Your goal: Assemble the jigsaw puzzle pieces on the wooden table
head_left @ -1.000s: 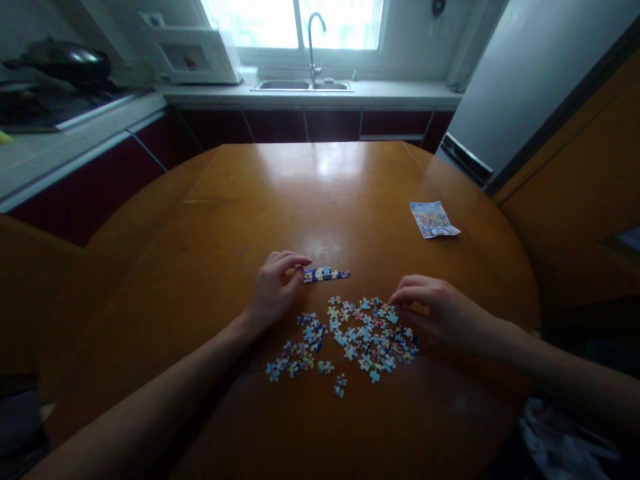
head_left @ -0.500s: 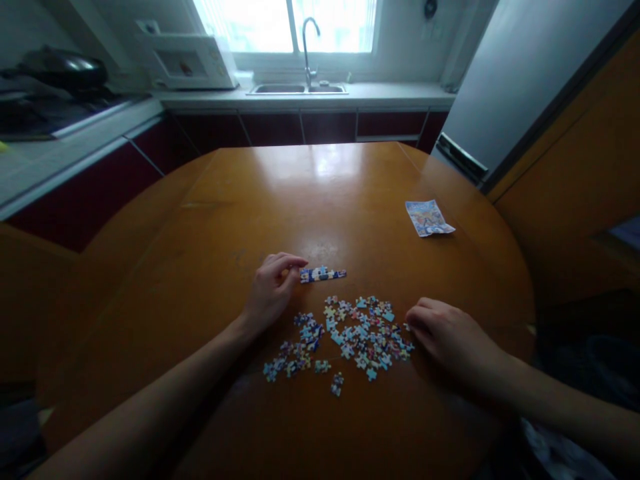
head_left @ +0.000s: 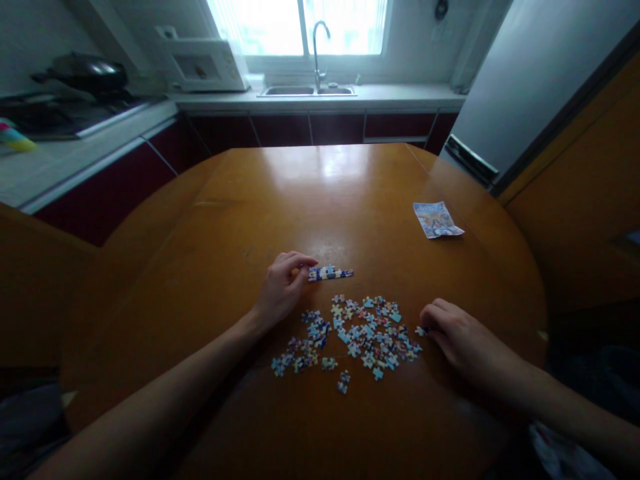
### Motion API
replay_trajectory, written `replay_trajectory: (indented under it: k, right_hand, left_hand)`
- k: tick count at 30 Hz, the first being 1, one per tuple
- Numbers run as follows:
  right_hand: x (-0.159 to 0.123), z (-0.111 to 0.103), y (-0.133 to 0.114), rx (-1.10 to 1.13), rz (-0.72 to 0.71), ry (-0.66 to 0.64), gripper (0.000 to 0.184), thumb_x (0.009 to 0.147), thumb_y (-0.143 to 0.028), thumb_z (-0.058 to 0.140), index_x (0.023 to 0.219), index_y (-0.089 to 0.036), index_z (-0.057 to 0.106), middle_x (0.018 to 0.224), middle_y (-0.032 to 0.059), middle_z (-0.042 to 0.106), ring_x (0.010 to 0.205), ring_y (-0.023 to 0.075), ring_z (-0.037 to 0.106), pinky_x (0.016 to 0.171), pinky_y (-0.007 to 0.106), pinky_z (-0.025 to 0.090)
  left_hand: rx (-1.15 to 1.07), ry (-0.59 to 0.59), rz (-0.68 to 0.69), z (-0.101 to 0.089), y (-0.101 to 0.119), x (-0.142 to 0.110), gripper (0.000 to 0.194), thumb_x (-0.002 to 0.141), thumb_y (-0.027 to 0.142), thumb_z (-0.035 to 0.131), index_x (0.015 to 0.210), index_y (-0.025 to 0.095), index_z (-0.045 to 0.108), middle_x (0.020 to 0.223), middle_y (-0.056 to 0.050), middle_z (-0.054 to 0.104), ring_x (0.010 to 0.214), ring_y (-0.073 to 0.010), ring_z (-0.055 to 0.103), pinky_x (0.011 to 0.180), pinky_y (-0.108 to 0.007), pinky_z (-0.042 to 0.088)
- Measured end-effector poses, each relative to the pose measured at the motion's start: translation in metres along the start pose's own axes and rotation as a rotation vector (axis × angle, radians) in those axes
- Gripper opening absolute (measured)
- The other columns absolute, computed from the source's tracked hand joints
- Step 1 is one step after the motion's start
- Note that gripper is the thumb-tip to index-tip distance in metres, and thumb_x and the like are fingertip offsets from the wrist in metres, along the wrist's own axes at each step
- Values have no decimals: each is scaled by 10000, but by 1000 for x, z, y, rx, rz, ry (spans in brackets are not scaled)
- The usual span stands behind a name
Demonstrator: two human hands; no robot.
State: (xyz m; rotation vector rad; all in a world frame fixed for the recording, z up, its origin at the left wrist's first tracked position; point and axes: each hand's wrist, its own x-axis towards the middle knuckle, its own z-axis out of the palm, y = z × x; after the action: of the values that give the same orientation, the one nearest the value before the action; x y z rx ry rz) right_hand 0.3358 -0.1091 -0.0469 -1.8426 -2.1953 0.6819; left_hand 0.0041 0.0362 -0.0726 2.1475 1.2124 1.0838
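Several joined jigsaw pieces form a short blue and white puzzle strip point(head_left: 331, 273) in the middle of the table. My left hand point(head_left: 284, 283) is closed at its left end, thumb and fingers pinching there and covering that end. Nearer to me lies a loose pile of jigsaw pieces point(head_left: 383, 340), with a smaller cluster of jigsaw pieces point(head_left: 300, 352) to its left. Just right of the pile, my right hand point(head_left: 457, 337) rests low over the table. Its curled fingertips are on a single pale jigsaw piece point(head_left: 421, 331), partly hidden by them.
A creased printed sheet point(head_left: 437, 220) lies toward the right of the wooden table point(head_left: 300, 200). Beyond the table are a counter with a sink point(head_left: 290, 91), a microwave point(head_left: 207, 65) and a pan point(head_left: 87, 72) on the stove. A fridge point(head_left: 540, 87) stands at the right.
The whole view has shifted slightly. My right hand has moved a little right from the pile, and a single piece now shows at its fingertips. My left hand stays at the strip.
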Motion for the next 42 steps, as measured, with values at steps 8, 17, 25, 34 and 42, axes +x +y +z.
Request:
replay_trajectory:
  k: [8, 17, 25, 34, 42]
  right_hand:
    - [2, -9, 5, 158, -78, -66, 151, 910, -127, 510, 787, -213, 531, 806, 39, 639, 700, 174, 579, 651, 300, 463]
    - [91, -20, -6, 347, -273, 130, 97, 914, -235, 574, 909, -188, 659, 778, 30, 651, 673, 148, 555, 613, 282, 436]
    - [186, 15, -25, 516, -467, 65, 141, 861, -273, 663, 869, -154, 737, 650, -14, 573, 610, 116, 460, 567, 266, 371]
    - [191, 26, -31, 462, -500, 49, 89, 849, -233, 677, 839, -175, 743, 766, 30, 685, 685, 135, 592, 641, 279, 474]
    - [189, 24, -34, 382, -558, 68, 86, 858, -189, 653, 808, -174, 722, 790, 37, 675, 716, 141, 593, 665, 282, 479]
  left_hand:
    - [-13, -34, 20, 1, 1, 0, 181, 930, 195, 548, 949, 205, 728, 917, -51, 706, 908, -211, 609, 798, -366, 492]
    - [67, -143, 145, 3, 8, -2, 180, 934, 162, 576, 976, 230, 736, 982, -46, 731, 950, -224, 581, 859, -404, 496]
    - [221, -246, 268, 6, 15, -8, 247, 940, 185, 612, 1139, 268, 731, 1167, -26, 719, 1006, -233, 537, 924, -420, 492]
    - [314, -337, 212, 7, 14, -9, 265, 979, 342, 601, 1217, 307, 712, 1262, -46, 658, 1075, -273, 510, 958, -477, 470]
    - [314, -331, 221, 6, 16, -9, 278, 970, 322, 605, 1228, 307, 705, 1261, -45, 659, 1048, -268, 509, 956, -471, 476]
